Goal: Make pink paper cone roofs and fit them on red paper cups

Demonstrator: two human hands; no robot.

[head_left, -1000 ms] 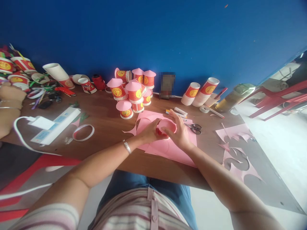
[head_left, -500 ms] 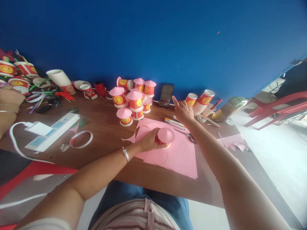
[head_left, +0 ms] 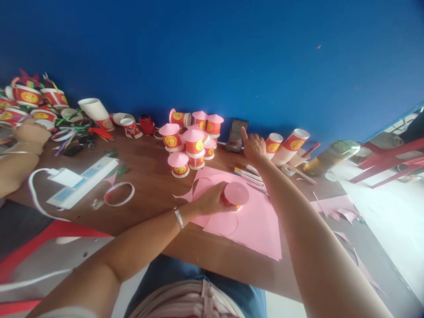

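While the left hand [head_left: 212, 199] grasps a cup [head_left: 228, 202], cap [head_left: 236, 193] on, over pink paper [head_left: 255, 234], the right hand [head_left: 255, 148], nothing visibly held, points towards the phone [head_left: 236, 138], twelve o'clock; apparently done: capped cups [head_left: 194, 147], eleven o'clock; undone: uncapped stacks [head_left: 293, 145], one-to-two o'clock.

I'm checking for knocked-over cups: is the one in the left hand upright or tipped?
Upright. The red cup in the left hand has its pink top uppermost, red wall beneath.
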